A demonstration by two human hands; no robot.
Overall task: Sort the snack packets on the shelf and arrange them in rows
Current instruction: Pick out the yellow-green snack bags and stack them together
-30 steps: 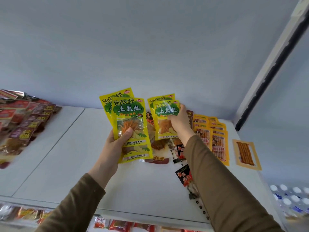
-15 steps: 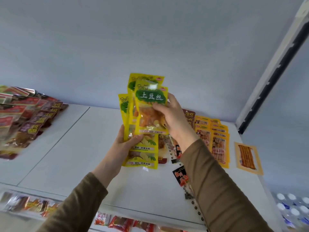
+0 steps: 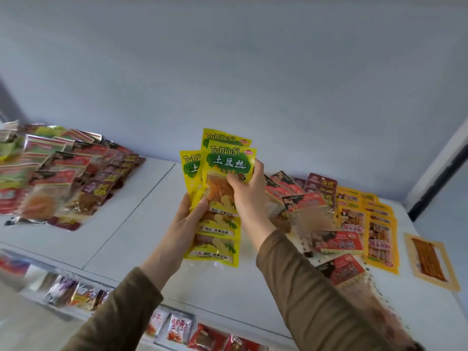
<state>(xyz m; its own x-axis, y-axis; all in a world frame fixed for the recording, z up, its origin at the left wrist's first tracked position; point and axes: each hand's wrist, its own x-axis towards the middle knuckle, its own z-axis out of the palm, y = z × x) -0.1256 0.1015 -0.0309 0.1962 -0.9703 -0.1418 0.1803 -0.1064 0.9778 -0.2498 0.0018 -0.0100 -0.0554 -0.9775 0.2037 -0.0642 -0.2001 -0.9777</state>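
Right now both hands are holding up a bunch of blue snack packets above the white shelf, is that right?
Not quite: the snack packets are yellow with green labels, not blue. The head view shows the left hand and the right hand both gripping that bunch above the white shelf.

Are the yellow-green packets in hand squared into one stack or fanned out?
Fanned: the yellow-green plastic snack packets overlap with offset tops and bottoms, gripped by the left hand and right hand.
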